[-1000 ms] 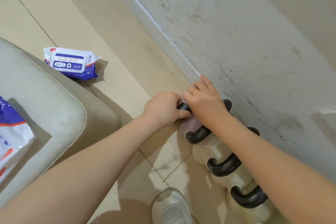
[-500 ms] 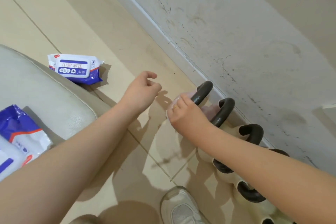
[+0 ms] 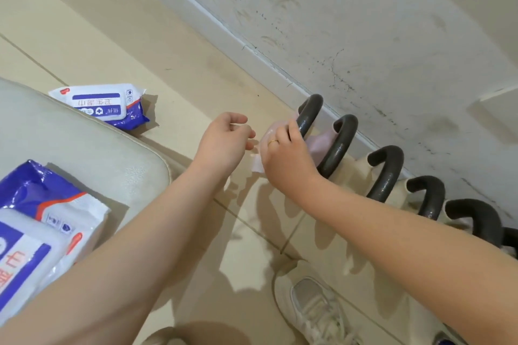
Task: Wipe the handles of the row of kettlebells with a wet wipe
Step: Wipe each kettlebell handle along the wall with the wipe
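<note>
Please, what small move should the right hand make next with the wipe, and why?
Probably slide the wet wipe up along the first handle. The right hand holds the wipe low at that handle's near side, fingers touching it, so its arch above looks not yet covered. The left hand hangs free beside it, holding nothing.
</note>
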A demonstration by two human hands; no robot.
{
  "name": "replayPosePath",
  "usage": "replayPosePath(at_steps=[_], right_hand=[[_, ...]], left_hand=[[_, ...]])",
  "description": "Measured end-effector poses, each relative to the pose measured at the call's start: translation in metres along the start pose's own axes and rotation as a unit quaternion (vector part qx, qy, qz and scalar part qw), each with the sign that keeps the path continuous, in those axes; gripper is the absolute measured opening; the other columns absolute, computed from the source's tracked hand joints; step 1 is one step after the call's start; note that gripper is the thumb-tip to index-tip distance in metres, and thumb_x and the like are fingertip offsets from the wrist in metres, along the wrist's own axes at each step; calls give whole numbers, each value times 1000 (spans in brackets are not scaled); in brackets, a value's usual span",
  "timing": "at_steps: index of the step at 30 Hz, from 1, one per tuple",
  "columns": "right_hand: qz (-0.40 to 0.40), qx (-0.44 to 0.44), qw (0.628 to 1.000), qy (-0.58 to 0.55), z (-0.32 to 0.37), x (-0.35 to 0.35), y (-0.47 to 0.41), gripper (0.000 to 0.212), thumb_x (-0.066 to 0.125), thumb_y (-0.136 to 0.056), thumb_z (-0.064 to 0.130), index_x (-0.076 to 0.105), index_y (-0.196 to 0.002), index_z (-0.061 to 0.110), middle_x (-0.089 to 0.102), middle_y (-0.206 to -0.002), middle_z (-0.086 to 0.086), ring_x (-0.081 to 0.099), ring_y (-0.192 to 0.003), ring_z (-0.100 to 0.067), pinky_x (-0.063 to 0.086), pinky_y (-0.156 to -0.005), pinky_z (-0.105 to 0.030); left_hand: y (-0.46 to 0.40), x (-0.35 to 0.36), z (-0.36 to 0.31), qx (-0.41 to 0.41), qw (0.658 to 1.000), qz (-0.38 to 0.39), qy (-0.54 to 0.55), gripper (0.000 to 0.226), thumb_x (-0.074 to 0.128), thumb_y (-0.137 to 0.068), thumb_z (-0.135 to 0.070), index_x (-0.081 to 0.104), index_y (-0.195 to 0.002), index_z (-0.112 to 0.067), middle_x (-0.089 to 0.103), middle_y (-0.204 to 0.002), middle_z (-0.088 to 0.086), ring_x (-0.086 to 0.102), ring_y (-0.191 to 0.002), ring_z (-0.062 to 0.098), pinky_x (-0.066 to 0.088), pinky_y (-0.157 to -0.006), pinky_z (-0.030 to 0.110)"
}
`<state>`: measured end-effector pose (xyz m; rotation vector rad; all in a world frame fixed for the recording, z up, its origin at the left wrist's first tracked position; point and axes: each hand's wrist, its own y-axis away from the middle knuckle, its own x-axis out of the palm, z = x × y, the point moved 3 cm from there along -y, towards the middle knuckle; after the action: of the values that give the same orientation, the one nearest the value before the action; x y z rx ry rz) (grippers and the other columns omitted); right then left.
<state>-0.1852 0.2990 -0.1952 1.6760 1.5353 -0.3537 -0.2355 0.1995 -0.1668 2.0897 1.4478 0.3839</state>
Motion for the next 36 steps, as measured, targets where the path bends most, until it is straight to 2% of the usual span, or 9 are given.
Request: replayPosePath(at_steps=[7,12,14,18,25,28,32,34,36], right_hand=[[-9,-61,990,129,20,24,22,50,32,-89,38,52,-132,18,50,-139,-2,35,-135,-28,8,-113,-49],[-145,44,968,-201,-1,-2,44,40,34,-80,17,71,-94,13,68,-109,-3,53,-120,-30,26,-106,-41],[-162,204,875,-407,-28,-12,60,31,38,-79,12,64,-96,10,64,-105,-5,53,-110,-30,35,-95,-39],[-125,431,588,-673,-79,-3,73,20,35,-97,22,48,-82,17,48,-79,3,44,-77,-20,31,-57,-25],[-80,474,511,-713,-53,10,36,28,33,-97,27,53,-99,7,56,-86,-4,51,-80,-19,40,-65,-28],[-44,430,406,-806,-21,5,19,62,37,-74,64,48,-112,16,48,-130,-13,55,-106,-17,46,-94,-40],[-70,324,289,-898,7,12,28,91,42,-65,84,36,-133,24,45,-137,-4,46,-125,-15,38,-103,-37],[-96,331,199,-917,-1,31,25,85,42,-73,79,29,-142,31,44,-142,-1,47,-127,-14,37,-106,-42],[-99,381,166,-904,-17,34,19,52,40,-82,64,56,-123,35,52,-135,0,52,-120,-16,40,-104,-42]], left_hand=[[5,1,6,-3,999,10,38,22,39,-91,-12,55,-106,-15,62,-90,-1,59,-69,10,48,-71,24],[4,9,7,27,999,3,-24,23,39,-89,-12,58,-101,-17,60,-85,-8,51,-72,3,42,-66,18],[5,13,10,29,998,-7,-48,21,41,-89,-12,60,-95,-18,57,-79,-11,48,-68,1,39,-56,14],[2,26,13,45,996,22,-69,23,42,-91,-15,64,-98,-19,61,-90,-8,54,-82,9,40,-64,17],[-8,44,5,69,987,137,-56,16,51,-90,-12,62,-101,-15,61,-83,-1,54,-71,9,38,-50,0],[-13,43,10,76,986,144,-48,15,54,-89,-10,60,-101,-15,62,-83,2,56,-70,11,43,-56,5],[-14,42,12,77,986,139,-49,17,54,-85,-4,62,-98,-11,62,-77,-2,56,-69,12,46,-61,14],[-14,42,11,73,986,138,-55,18,56,-85,-4,60,-98,-15,61,-79,-8,54,-68,6,42,-55,5],[-15,43,11,68,987,132,-63,19,56,-87,-5,60,-101,-17,60,-84,-11,54,-72,4,40,-53,1]])
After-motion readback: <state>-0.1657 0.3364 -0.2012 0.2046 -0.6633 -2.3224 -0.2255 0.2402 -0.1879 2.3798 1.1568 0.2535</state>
